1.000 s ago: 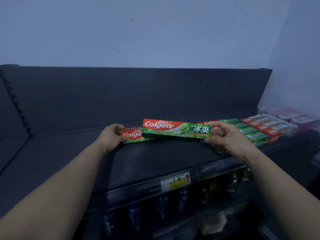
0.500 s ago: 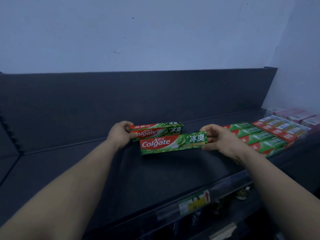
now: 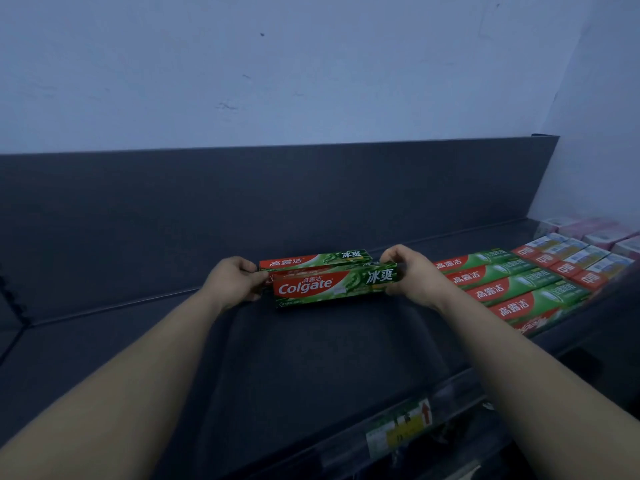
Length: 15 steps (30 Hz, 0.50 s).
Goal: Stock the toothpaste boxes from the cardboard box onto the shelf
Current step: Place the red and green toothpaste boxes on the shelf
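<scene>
Two green and red toothpaste boxes lie lengthwise, one behind the other, on the dark shelf [image 3: 311, 358] near its back panel. The front toothpaste box [image 3: 334, 285] shows its Colgate face tilted toward me. My left hand [image 3: 232, 282] grips its left end and my right hand [image 3: 414, 273] grips its right end. The rear toothpaste box [image 3: 313, 259] sits just behind, touching the front one. The cardboard box is out of view.
A row of several green toothpaste boxes [image 3: 512, 289] lies to the right, then red and white boxes [image 3: 568, 259] and pink boxes [image 3: 602, 233] at the far right. A price label [image 3: 398, 429] hangs on the shelf's front rail. Bare shelf spreads to the left.
Both hands have brought the front box back against the rear one. My left hand went from the rear box's end to the front box's left end. The camera moved closer.
</scene>
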Available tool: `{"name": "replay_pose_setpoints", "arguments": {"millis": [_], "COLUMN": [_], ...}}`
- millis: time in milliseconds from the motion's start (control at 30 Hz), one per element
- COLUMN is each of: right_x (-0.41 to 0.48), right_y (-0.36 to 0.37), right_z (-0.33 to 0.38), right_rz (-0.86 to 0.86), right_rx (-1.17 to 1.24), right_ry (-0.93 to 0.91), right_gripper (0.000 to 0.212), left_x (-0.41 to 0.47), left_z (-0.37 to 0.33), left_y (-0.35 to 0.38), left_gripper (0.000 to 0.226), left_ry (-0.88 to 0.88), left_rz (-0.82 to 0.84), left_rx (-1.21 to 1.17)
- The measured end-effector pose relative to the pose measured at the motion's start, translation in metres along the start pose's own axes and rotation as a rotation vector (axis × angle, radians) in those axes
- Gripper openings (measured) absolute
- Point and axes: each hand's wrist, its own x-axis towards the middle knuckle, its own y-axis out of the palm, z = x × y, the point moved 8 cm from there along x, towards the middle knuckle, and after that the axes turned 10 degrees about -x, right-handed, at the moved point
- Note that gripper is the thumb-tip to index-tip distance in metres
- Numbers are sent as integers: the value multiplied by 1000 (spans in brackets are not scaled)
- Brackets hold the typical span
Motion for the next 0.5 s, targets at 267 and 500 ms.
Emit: {"name": "replay_pose_setpoints", "arguments": {"millis": [267, 500], "right_x": [25, 33], "right_y": [7, 18], "right_z": [-9, 1], "right_rz": [-66, -96], "right_rx": [39, -28], "right_ry": [40, 25], "right_gripper": [48, 39], "left_x": [-1, -9], "left_z": [8, 6], "left_y": [-3, 3], "left_gripper": [17, 18], "left_ry": [-17, -3], "left_rz": [30, 9], "left_rx": [-46, -25]}}
